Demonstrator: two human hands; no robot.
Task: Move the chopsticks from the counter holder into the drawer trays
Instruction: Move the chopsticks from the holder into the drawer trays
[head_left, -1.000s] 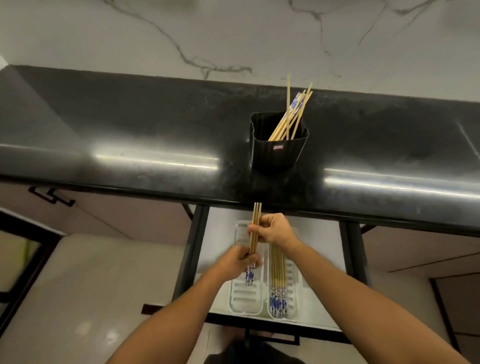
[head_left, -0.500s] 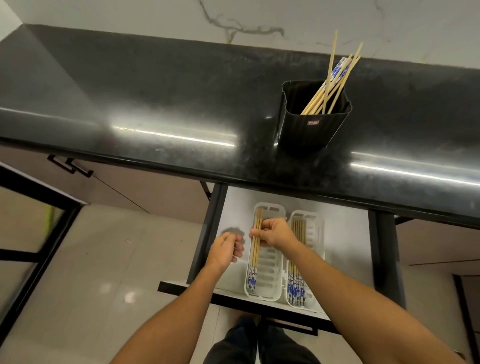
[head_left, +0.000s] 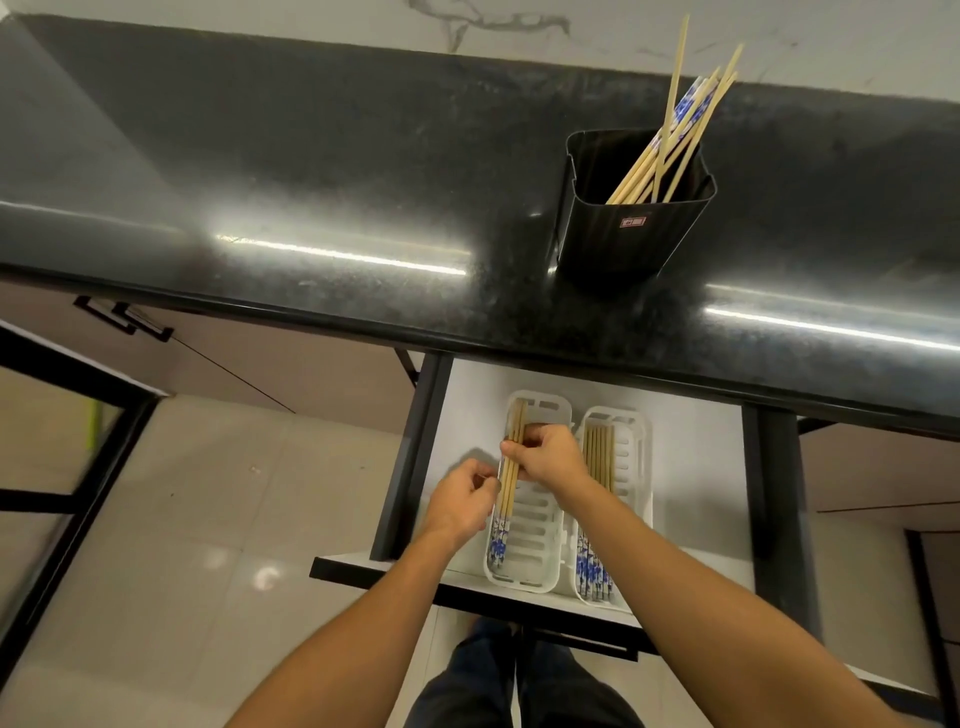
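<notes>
Right hand: the right hand (head_left: 550, 454) was down in the open drawer (head_left: 691, 441), its fingers pinched around a small bundle of chopsticks (head_left: 510, 467) about midway along their length.
Held bundle: it lay lengthwise along the left edge of the left tray (head_left: 540, 545), bare wooden tips toward the counter, blue-and-white patterned ends toward the person; whether it already rested on the tray floor could not be told.
Left hand: the left hand (head_left: 462, 499) sat just left of the bundle, fingers curled loosely, fingertips near or touching the sticks; whether it actually gripped them could not be told.
Right tray: the right tray (head_left: 636, 467) stood beside the left one, the two white slotted trays touching or nearly so, and it held a row of chopsticks (head_left: 597, 462) laid side by side in the same direction.
Holder: the black holder (head_left: 631, 228) stood upright on the dark countertop (head_left: 311, 156), well apart from the hands, above the drawer's right portion.
Remaining chopsticks: several chopsticks (head_left: 675, 124) leaned toward the holder's far right corner, some with patterned ends upward, one plain stick standing steeper than the rest.
Below: pale floor tiles (head_left: 208, 493) and the person's dark trousers (head_left: 493, 686) showed beneath the drawer front.
</notes>
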